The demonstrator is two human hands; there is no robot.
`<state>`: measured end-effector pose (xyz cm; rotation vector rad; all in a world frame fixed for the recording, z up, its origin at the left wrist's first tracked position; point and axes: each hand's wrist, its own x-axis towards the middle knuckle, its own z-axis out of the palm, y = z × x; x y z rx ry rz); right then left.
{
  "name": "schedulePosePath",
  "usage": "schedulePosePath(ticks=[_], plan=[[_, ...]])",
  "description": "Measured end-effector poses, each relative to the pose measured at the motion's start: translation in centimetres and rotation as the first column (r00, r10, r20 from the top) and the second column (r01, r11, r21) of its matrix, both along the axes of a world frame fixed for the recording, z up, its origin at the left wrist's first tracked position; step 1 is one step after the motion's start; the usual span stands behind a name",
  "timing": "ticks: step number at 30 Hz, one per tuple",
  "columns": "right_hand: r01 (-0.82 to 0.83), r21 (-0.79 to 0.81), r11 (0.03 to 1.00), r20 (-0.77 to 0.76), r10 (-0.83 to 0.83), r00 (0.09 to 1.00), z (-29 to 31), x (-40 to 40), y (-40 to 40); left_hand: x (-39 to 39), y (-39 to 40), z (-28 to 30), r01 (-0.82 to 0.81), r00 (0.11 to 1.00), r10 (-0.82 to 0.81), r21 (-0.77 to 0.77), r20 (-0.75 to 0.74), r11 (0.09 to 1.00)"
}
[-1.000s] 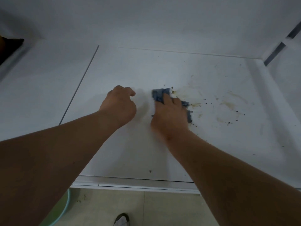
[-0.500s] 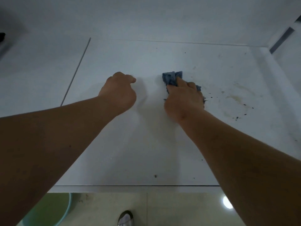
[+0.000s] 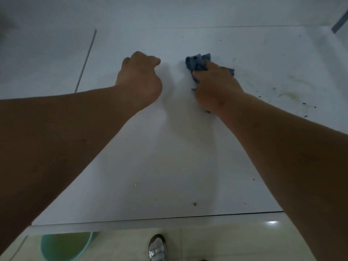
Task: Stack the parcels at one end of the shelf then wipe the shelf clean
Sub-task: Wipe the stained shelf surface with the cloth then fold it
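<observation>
Head view, stains (image 3: 288, 93) right of cloth (image 3: 197, 63)

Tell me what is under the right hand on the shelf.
A crumpled blue cloth lies under the right hand, pressed on the white shelf; its edges poke out beyond the fingers. The shelf surface beneath the cloth is covered, so any dirt there cannot be seen.

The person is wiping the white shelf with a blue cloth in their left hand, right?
Not quite. In the head view, the crumpled blue cloth is in the right hand, pressed on the white shelf. The left hand is a closed fist resting beside it, holding nothing that shows.
</observation>
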<state>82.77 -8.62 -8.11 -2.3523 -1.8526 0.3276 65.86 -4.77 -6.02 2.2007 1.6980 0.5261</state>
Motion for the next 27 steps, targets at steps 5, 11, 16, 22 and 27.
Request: schedulePosePath(ticks=[5,11,16,22,27], plan=[[-0.088,0.037,0.995,0.035,0.086,0.996,0.4,-5.0,-1.5,0.4,1.4,-0.9,0.037,0.999,-0.038,-0.053,-0.006,0.998],[-0.231,-0.018,0.973,-0.084,0.229,0.970,0.1,-3.9,2.4,0.5,2.6,-0.5,0.080,0.996,-0.080,-0.007,-0.027,0.997],[0.034,-0.015,0.999,0.032,-0.034,0.999,0.2,1.5,3.9,1.7,3.6,-0.3,0.059,0.998,-0.058,0.038,-0.028,0.998],[-0.066,-0.009,0.998,-0.099,0.065,0.993,-0.4,-3.2,3.2,3.0,5.6,-1.0,0.047,0.997,-0.045,-0.023,0.065,0.999],[-0.286,0.041,0.957,0.010,0.286,0.958,0.9,-3.4,5.5,2.5,6.9,-0.1,0.065,0.998,-0.067,0.073,0.019,0.995]])
